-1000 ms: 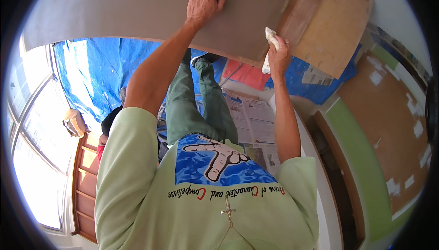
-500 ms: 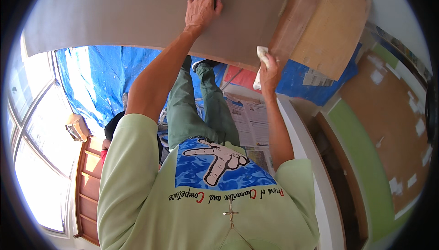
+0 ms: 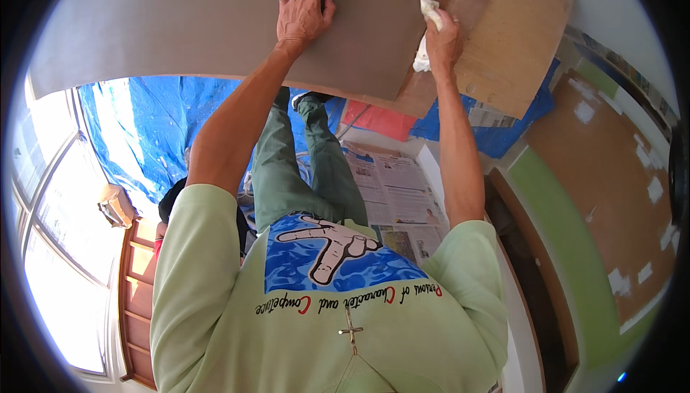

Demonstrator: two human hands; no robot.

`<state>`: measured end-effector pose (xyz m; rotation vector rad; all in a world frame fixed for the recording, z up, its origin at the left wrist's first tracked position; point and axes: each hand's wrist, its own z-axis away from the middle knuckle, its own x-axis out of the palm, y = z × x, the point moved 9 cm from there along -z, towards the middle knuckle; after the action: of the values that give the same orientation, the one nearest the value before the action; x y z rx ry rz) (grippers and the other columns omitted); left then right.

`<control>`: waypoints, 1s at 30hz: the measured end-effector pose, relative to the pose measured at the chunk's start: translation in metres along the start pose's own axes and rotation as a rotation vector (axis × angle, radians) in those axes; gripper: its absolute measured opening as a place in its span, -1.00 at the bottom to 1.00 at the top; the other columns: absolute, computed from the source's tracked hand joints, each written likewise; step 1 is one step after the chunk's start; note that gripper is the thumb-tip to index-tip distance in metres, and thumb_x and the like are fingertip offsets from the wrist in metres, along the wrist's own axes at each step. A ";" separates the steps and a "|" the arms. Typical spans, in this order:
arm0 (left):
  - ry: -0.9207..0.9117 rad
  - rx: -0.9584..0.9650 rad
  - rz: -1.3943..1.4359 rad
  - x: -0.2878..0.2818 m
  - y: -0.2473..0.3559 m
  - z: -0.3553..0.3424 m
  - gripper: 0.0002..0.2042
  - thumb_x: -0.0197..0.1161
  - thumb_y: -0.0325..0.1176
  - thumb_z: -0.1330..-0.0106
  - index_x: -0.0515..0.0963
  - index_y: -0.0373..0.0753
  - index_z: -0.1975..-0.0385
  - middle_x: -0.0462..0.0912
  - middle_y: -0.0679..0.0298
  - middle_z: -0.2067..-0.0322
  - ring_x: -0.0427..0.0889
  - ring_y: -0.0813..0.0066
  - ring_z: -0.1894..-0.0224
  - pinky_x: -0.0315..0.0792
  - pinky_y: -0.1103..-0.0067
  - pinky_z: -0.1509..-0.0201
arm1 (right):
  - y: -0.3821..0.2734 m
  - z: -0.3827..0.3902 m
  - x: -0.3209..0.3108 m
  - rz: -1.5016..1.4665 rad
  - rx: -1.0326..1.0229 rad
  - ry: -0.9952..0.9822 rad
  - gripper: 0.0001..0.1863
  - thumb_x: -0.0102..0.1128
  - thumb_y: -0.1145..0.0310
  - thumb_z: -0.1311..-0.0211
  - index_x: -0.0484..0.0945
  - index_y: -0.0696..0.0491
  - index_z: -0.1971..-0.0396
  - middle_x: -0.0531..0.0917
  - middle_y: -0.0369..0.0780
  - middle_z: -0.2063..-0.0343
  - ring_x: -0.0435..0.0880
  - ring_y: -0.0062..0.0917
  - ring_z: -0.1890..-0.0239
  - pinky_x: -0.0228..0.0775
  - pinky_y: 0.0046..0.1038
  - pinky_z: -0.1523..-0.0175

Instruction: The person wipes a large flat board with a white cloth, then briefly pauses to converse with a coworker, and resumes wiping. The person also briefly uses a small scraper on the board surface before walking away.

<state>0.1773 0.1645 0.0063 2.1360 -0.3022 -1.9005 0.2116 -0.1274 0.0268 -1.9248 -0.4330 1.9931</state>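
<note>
The left hand [image 3: 300,18] lies flat on the grey-brown sheet [image 3: 180,26], fingers spread and holding nothing; the right hand [image 3: 445,39] is clamped round a white cloth [image 3: 430,9] by the sheet's right edge. The cloth might snag that edge and lift it — or, with light left-hand pressure, a hard pull could drag the sheet askew.

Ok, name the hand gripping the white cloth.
The right hand, closed around the white cloth; the left hand lies spread on the grey-brown sheet.
</note>
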 end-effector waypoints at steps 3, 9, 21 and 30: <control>0.003 -0.002 -0.048 0.004 -0.005 -0.004 -0.52 0.12 -0.19 -0.41 0.39 0.03 -0.34 0.25 0.38 -0.48 0.10 0.34 -0.57 -0.19 0.06 -0.64 | -0.001 0.019 0.007 -0.030 0.112 -0.115 -0.73 0.37 0.38 -0.22 0.71 0.01 0.07 0.67 -0.12 0.10 0.69 -0.15 0.03 0.53 -0.15 0.01; -0.074 -0.032 -0.023 0.011 -0.007 0.000 -0.55 0.02 -0.17 -0.47 0.41 0.05 -0.35 0.20 0.42 -0.52 0.00 0.39 -0.60 -0.30 0.05 -0.65 | -0.007 -0.044 0.001 -0.041 0.009 0.029 -0.73 0.29 0.33 -0.31 0.69 0.06 0.04 0.66 -0.07 0.17 0.68 -0.15 0.13 0.51 -0.18 0.06; -0.090 -0.031 -0.015 0.010 -0.007 -0.002 -0.54 0.07 -0.18 -0.43 0.40 0.03 -0.33 0.18 0.41 -0.51 0.00 0.38 -0.60 -0.22 0.05 -0.64 | -0.003 -0.065 0.000 -0.029 -0.019 0.068 -0.71 0.32 0.33 -0.28 0.69 0.03 0.02 0.67 -0.05 0.12 0.69 -0.12 0.11 0.52 -0.17 0.04; -0.184 -0.048 -0.005 0.018 -0.008 -0.003 -0.44 0.17 -0.19 -0.36 0.35 0.02 -0.39 0.08 0.42 -0.55 -0.10 0.38 -0.62 -0.34 0.03 -0.65 | 0.007 -0.045 0.015 0.058 0.129 -0.158 -0.71 0.33 0.33 -0.29 0.69 0.04 0.02 0.67 -0.05 0.13 0.69 -0.11 0.09 0.54 -0.16 0.05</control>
<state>0.1820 0.1666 -0.0135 1.9368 -0.2847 -2.0891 0.2555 -0.1274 0.0091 -1.7285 -0.2820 2.1630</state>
